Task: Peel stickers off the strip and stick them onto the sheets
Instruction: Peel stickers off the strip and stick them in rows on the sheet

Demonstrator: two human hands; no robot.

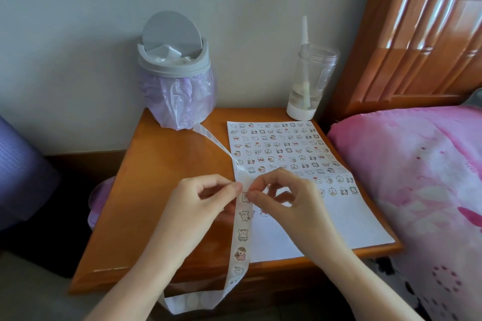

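**Table**: orange-brown wood, set against a pale wall, with a bed on its right.

**Sheet**: white paper lying flat on the right half of the table. Rows of small cartoon stickers cover its far part and its near part is bare.

**Strip**: a long white backing tape. Its far end lies on the table near the foot of the bin. From there it runs over the sheet's left edge, rises between the two hands, hangs over the near edge of the table and loops back to the left. The stretch below the hands carries cartoon stickers in a single file. The far stretch and the near loop show only blank rounds.

**Left hand**: fingers curled, with thumb and forefinger pinching the strip's left edge.

**Right hand**: fingers curled, with thumb and forefinger tips pinching at a sticker on the strip, just beside the left hand's fingertips. Whether that sticker has lifted from the backing cannot be told.

**Bin**: small and grey, at the far left of the table. Its swing lid is tipped up, there is white waste inside, and a purple bag hangs down around it.

**Bottle**: clear with a white base, at the far right corner of the table, holding a white stick.

**Bed**: a pink patterned cover on the right, and a glossy wooden headboard behind it.
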